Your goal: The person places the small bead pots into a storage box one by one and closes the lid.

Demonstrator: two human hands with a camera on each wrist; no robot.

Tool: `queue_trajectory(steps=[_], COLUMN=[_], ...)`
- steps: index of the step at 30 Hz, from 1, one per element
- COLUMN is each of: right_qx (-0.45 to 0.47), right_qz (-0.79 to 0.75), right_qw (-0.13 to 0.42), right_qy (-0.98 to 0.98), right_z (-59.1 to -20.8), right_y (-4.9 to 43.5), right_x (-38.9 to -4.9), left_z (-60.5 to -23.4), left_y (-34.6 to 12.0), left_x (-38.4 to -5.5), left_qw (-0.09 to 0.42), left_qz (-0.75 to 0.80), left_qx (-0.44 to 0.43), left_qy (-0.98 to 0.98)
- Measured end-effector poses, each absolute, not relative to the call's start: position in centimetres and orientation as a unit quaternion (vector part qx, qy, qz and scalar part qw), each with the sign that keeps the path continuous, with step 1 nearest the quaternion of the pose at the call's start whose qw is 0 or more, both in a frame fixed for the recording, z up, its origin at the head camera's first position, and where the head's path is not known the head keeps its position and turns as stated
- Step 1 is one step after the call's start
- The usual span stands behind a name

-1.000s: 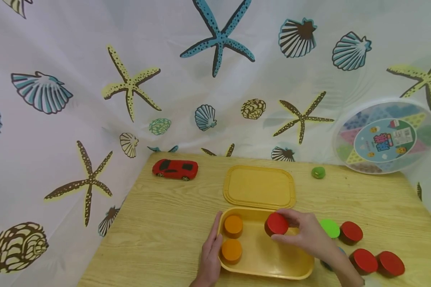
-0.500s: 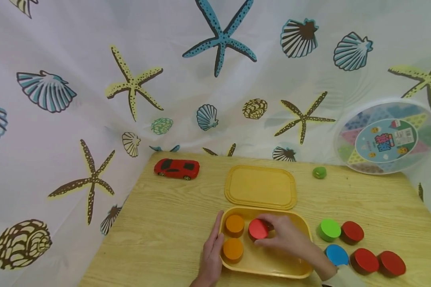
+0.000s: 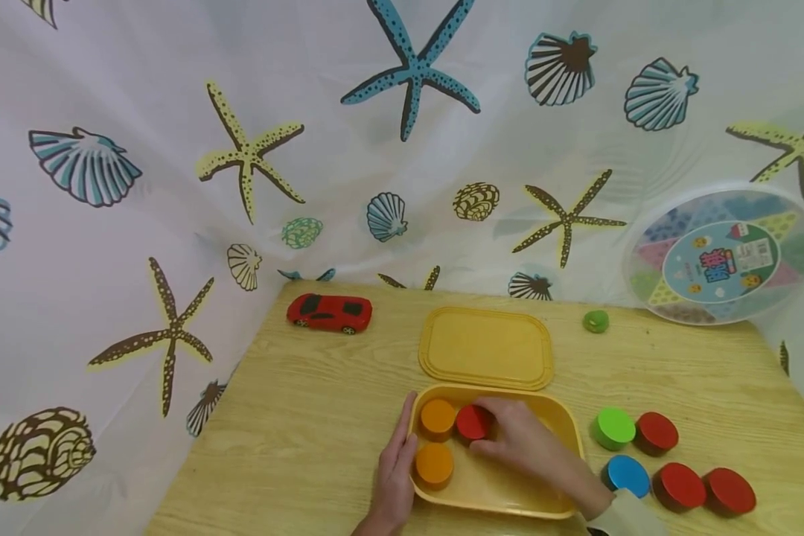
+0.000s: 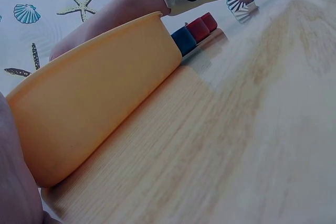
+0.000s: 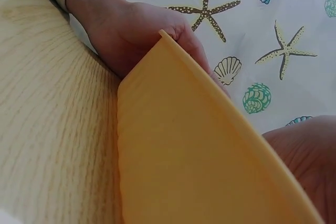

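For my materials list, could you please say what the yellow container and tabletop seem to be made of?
The yellow container looks like satin plastic: smooth, even colour, thin rim. The tabletop seems wood or laminate, faintly glossy: grain and reflections show.

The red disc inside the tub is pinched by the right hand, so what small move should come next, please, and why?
Probably the right hand should release the red disc: it seems set down inside the yellow tub, beside the far orange disc, and the left hand rests against the tub's side.
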State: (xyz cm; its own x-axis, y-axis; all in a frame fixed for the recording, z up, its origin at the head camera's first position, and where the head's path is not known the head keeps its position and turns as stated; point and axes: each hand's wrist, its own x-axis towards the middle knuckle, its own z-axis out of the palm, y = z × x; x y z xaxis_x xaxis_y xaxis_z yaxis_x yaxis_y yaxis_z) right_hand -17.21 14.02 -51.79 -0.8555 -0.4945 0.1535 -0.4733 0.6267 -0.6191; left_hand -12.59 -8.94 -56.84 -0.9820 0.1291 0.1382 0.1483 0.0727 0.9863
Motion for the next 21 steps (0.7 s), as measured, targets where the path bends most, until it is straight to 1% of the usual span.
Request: queue_trajectory(steps=[5, 8, 16, 21], right_qx=[-0.258, -0.235, -0.200, -0.170], right_qz=[-0.341, -0.358, -0.377, -0.386], right_qw=[0.001, -0.014, -0.115, -0.118], right_qy=[0.904, 0.904, 0.897, 0.899], right_z=[-51.6, -51.0, -49.3, -48.6], right_y=[14.5, 15.5, 19.7, 22.2], right_x=[-16.8, -16.3, -14.7, -13.4], left_z=[-56.7, -56.8, -57.1, -57.0], left_y=[-8.9, -8.8, -8.8, -8.8], left_x=[-12.6, -12.7, -12.7, -12.7], left_qw=[0.006, 0.008, 0.022, 0.020], left_qz=[-0.673, -0.670, -0.670, -0.673], left_qx=[-0.093, -0.096, -0.106, -0.104], left_qy=[-0.734, -0.736, -0.734, -0.732])
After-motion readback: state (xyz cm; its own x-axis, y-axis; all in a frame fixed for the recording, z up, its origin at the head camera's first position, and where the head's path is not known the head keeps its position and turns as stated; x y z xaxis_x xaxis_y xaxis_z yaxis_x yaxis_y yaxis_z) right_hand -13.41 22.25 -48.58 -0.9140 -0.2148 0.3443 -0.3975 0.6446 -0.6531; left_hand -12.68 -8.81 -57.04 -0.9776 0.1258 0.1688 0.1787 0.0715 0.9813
